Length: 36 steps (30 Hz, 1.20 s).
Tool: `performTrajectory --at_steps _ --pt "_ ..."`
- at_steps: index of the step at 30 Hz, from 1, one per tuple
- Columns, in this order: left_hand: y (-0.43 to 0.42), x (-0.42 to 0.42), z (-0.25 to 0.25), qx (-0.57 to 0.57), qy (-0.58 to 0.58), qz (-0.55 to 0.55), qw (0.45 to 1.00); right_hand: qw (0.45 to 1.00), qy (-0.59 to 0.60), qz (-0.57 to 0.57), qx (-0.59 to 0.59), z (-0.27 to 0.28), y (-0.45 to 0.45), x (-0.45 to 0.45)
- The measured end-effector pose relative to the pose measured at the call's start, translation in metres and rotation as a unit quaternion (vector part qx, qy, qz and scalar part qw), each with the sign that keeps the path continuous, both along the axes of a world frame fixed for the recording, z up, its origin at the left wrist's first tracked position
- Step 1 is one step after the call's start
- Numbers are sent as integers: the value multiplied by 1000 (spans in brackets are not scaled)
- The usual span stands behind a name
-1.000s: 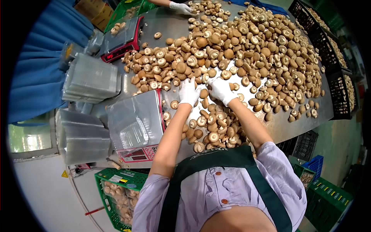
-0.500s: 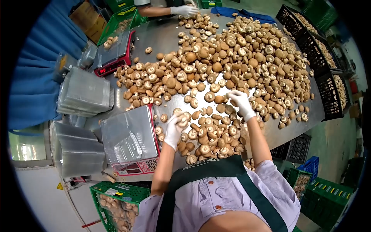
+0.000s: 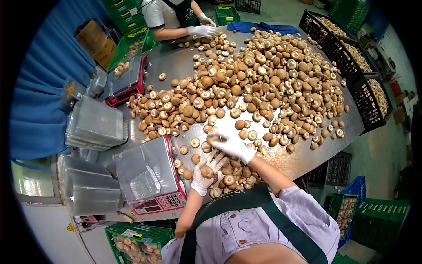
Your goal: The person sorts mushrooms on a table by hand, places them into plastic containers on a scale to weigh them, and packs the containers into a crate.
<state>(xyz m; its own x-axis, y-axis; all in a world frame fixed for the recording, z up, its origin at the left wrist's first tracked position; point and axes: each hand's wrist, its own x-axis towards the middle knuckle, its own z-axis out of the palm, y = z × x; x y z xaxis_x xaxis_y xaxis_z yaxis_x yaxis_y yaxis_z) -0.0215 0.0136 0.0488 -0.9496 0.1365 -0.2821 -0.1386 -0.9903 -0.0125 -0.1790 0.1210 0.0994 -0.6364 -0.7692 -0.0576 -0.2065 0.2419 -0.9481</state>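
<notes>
My left hand (image 3: 205,175), in a white glove, is close to my body with its fingers curled round a brown mushroom (image 3: 207,172). Just above it my right hand (image 3: 233,146), also gloved, reaches leftward with a mushroom (image 3: 214,138) at its fingertips. Loose mushrooms (image 3: 229,179) lie below and beside both hands, near the table's front edge. A large heap of mushrooms (image 3: 281,79) spreads over the metal table (image 3: 307,159) beyond them. Left of my hands is a scale (image 3: 147,171) with clear plastic trays on its plate.
Stacked clear trays (image 3: 96,121) stand at the left, near a second scale (image 3: 127,79) holding mushrooms. Across the table a gloved co-worker (image 3: 176,22) handles mushrooms. Black crates (image 3: 369,103) line the right side. A green crate (image 3: 140,233) with packed mushrooms is below left.
My right hand has moved left and nearer my body, beside my left hand. My left hand has come down towards me. The view has shifted, showing more of the co-worker.
</notes>
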Motion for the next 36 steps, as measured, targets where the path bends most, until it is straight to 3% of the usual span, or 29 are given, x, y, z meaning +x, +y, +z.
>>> performTrajectory --at_steps 1,2,3,5,6,10,11,13,15,17,19,20,21,24,25,27,29,31,33,36 --pt "4 -2 -4 -44 0 4 999 996 70 57 -1 4 10 11" --pt "9 -3 -6 -41 -1 1 999 974 212 83 3 -1 17 25" --pt "16 -6 -3 -97 -48 37 993 967 215 134 21 13 23 35" --pt "15 -5 -27 -87 -45 52 994 938 300 169 30 24 34 45" --pt "15 -6 -35 -82 -44 60 994 938 314 148 -25 26 36 45" --pt "17 3 -34 -40 -35 23 998 941 231 231 83 67 46 28" --pt "15 2 -36 -40 -38 24 998 952 221 209 37 60 45 17" --pt "10 1 -39 -17 100 6 995 970 65 135 194 76 36 -14" --pt "20 2 -10 -36 -2 71 997 970 152 9 191 22 16 -58" --pt "18 3 -7 13 27 69 997 925 311 -58 209 -18 6 -91" --pt "20 3 5 -196 -41 79 977 871 383 -31 307 -63 -4 -117" --pt "17 5 1 -175 -45 69 981 854 418 -43 306 -85 -7 -125" --pt "14 7 -3 -153 -50 59 985 869 423 -71 245 -97 -7 -128" --pt "4 17 -22 -111 -35 66 991 951 200 -17 234 -38 -2 -102" --pt "2 14 -10 -86 -6 45 995 969 206 -30 136 -45 1 -93" --pt "1 10 4 -37 42 21 998 979 193 0 64 -42 8 -70" --pt "0 9 -3 -34 71 21 997 973 109 147 140 1 20 -44" --pt "5 9 6 -86 -25 63 994 969 98 224 31 8 34 -21" --pt "3 11 4 -92 -9 46 995 976 120 177 41 16 46 -16" --pt "1 17 -3 -99 -67 102 988 964 192 79 168 16 71 -13"
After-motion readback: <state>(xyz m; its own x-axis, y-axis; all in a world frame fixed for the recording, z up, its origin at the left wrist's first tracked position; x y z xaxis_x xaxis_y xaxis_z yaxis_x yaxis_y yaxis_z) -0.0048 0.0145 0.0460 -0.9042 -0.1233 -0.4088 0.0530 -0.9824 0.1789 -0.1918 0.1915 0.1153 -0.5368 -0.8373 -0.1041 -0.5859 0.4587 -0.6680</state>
